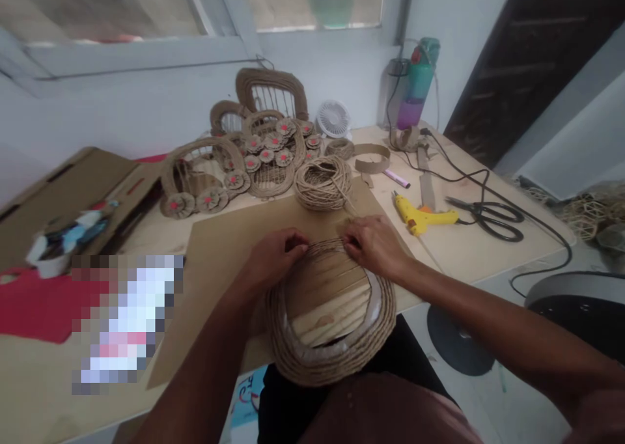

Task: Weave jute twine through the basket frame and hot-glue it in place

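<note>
A jute-wrapped oval frame leans from my lap against the table edge, with twine strands strung across its opening. My left hand is closed on the frame's top rim. My right hand pinches the jute twine at the same rim, a little to the right. The strand runs up from there to a ball of jute twine just behind the frame. A brown cardboard sheet lies under my hands on the wooden table.
Finished jute baskets with red-centred flowers crowd the back of the table. A yellow glue gun, black scissors, a cardboard ring, a small white fan and a bottle sit to the right. Red cloth lies left.
</note>
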